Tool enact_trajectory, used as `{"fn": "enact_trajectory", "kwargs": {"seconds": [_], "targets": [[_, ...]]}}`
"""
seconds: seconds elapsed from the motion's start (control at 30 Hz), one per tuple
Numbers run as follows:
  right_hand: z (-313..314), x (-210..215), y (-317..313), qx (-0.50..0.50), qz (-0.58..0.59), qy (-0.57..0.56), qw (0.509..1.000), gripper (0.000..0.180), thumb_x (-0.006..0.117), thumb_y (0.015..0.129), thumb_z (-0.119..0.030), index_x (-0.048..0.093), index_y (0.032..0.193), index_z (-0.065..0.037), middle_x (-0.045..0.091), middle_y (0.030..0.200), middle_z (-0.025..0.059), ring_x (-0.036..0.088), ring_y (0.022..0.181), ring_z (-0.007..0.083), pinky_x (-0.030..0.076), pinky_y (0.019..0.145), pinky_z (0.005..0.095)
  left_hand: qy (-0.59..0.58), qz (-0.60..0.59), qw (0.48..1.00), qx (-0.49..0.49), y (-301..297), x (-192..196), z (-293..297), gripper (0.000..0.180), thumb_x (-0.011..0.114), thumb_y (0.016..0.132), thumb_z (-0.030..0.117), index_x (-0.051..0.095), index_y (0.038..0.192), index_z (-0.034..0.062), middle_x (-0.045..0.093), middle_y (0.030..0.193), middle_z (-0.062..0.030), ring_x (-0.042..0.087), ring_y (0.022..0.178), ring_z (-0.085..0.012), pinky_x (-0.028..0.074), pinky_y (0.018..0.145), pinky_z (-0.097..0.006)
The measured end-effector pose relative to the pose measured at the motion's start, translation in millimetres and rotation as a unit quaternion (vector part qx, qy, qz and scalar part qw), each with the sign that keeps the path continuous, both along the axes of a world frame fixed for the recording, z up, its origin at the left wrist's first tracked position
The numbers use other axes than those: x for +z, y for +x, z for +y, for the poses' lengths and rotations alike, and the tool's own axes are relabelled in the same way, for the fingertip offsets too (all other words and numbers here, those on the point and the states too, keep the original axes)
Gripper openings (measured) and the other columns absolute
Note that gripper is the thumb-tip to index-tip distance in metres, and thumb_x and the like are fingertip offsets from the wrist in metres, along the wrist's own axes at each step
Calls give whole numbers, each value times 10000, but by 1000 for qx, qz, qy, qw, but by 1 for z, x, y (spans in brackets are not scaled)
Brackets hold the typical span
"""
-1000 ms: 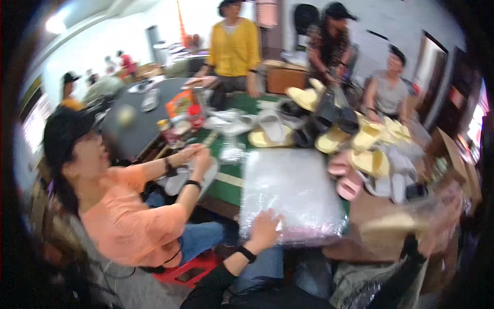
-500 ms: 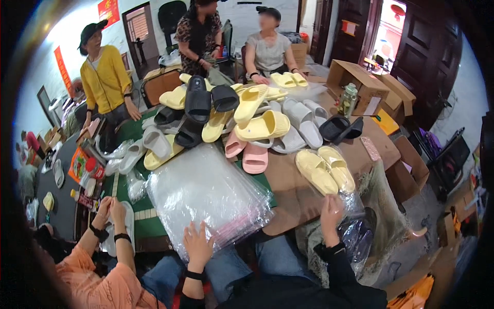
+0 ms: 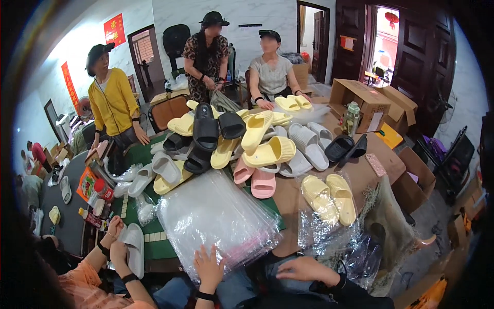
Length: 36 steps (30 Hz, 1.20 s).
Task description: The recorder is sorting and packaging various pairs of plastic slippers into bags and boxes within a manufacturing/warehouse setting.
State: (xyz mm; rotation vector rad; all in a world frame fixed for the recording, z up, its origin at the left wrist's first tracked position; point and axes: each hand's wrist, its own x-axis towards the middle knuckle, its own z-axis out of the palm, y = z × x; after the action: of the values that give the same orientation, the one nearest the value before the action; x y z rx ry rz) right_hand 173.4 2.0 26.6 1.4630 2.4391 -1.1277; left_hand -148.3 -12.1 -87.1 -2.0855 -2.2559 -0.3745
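My left hand (image 3: 209, 267) lies with fingers spread on the near edge of a stack of clear plastic bags (image 3: 206, 211), which has a pink-striped border. My right hand (image 3: 304, 270) hovers over my lap, to the right of the stack, fingers loosely stretched and nothing visible in them. Beyond it, a pair of yellow slippers (image 3: 340, 200) rests in a clear bag on the brown board (image 3: 288, 226). Behind the stack is a heap of loose slippers: yellow, black, grey and pink (image 3: 263, 184).
At left, a co-worker in orange (image 3: 87, 280) has hands by a grey slipper (image 3: 135, 250). Several people are across the table. Cardboard boxes (image 3: 360, 98), a glass jar (image 3: 351, 118) and a pink phone-like slab (image 3: 375, 165) are at right. Netting (image 3: 391, 221) hangs at the edge.
My right hand has left the bagged yellow slippers and moved down and left. My left hand stays on the bag stack. The whole view has shifted slightly.
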Motion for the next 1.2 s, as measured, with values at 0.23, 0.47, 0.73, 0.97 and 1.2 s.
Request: {"fn": "enact_trajectory", "kwargs": {"seconds": [0.23,0.47,0.73,0.97,1.2], "targets": [[91,-24,23,-275,-94,422,859,688,693,770,-467,497,1331,-121,373,1430,250,354,1301,452,326,1004,613,-5,-28,1000,-4,4,4,4,660,606,861,402,396,1423,128,312,1449,-284,303,1290,-519,259,1035,-600],[108,-97,58,-345,-229,303,859,815,671,794,-468,300,1474,-214,253,1497,243,251,1343,498,219,976,744,3,-25,1000,11,3,-3,3,653,605,852,437,430,1407,140,307,1458,-277,293,1307,-506,253,1040,-592],[127,-126,113,-323,-288,324,841,597,477,925,-291,268,1482,-331,306,1505,155,323,1333,450,248,1002,698,-4,-42,999,18,4,-3,1,640,564,877,464,424,1413,143,309,1462,-268,274,1318,-505,224,1060,-599],[134,-107,133,-327,-245,280,869,584,525,923,-330,302,1463,-346,292,1513,146,273,1360,456,199,1034,705,9,-31,999,15,6,-6,-3,629,554,884,460,428,1409,137,307,1470,-261,272,1321,-499,214,1075,-584],[129,-68,105,-259,-181,288,904,484,603,863,-385,529,1313,-221,490,1353,170,374,1301,417,234,1061,631,4,-46,999,7,6,1,0,626,613,855,381,434,1401,131,327,1450,-265,286,1306,-503,231,1069,-583]]}}
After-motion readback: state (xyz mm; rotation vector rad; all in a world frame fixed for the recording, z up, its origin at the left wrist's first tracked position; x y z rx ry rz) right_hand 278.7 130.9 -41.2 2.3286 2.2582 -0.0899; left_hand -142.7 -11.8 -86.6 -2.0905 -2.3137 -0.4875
